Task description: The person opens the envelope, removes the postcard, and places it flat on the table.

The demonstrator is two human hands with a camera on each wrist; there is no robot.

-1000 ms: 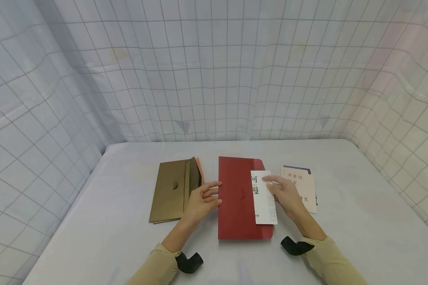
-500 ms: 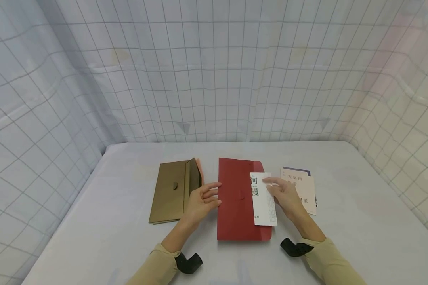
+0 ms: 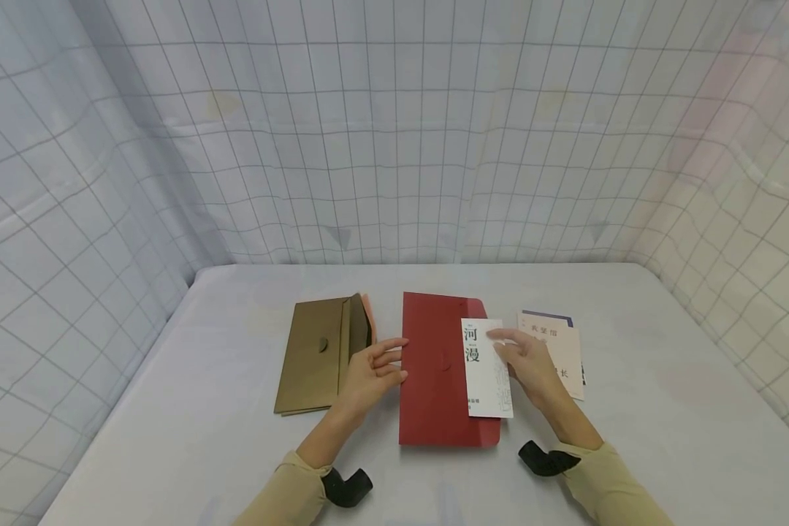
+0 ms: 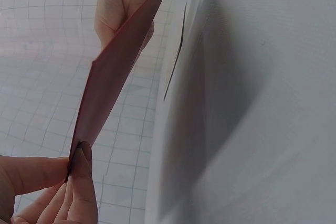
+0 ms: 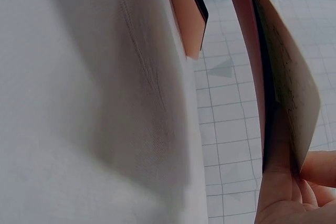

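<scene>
A red envelope [image 3: 427, 402] stands upright in the middle, its flap side to the right. My left hand [image 3: 367, 376] pinches the envelope's left edge, thumb on one face and fingers on the other in the left wrist view. At the envelope's right side, my right hand [image 3: 529, 365] pinches a white card [image 3: 486, 383] printed with dark characters. The card's left part meets the envelope's mouth. From the right wrist, the card [image 5: 302, 93] lies against the red envelope [image 5: 247, 35], one finger reaching behind it. In the left wrist view the envelope [image 4: 113, 77] is raised off the table.
On the left of the white table [image 3: 171, 453] lies a gold envelope [image 3: 309, 358] with an orange one [image 3: 370, 310] behind its flap. A beige card [image 3: 568, 358] with characters rests over a blue-edged one [image 3: 547, 315] at the right. Gridded white curtains [image 3: 394, 146] surround the table.
The white card has slid slightly right out of the red envelope, and more of its printing shows at the left. The red envelope has shifted a little left.
</scene>
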